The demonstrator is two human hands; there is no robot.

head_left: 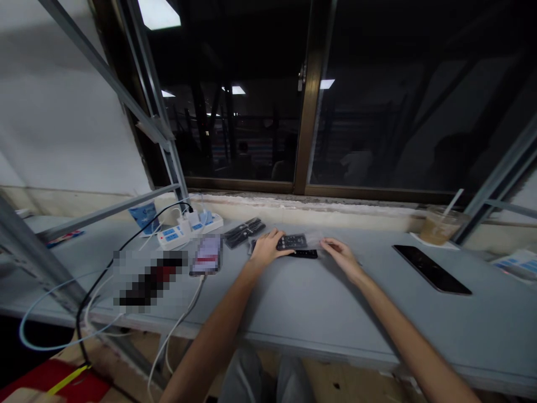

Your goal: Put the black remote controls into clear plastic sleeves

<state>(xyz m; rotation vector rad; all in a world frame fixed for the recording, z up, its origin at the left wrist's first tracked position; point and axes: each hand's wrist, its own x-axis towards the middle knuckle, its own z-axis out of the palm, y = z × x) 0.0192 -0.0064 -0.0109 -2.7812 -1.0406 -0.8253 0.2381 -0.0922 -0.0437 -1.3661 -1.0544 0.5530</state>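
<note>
My left hand [267, 247] is closed around the near end of a black remote control [292, 242] with light-coloured buttons. Its other end points into a clear plastic sleeve [314, 240]; how much of the remote the sleeve covers I cannot tell. The fingertips of my right hand [339, 253] pinch the sleeve's far right end. Just below lies a second black remote control [307, 254] on the table, partly hidden by the first one and my left hand. Left of my hands, dark remotes in clear wrapping [244, 232] lie close together near the wall.
A white power strip [173, 237] with plugs and cables stands left, beside a phone [206, 254] on a white cable. On the right lie a dark phone [432, 270] and an iced-drink cup [438, 225] with a straw. A blue cup [145, 217] stands by the metal frame [168, 151].
</note>
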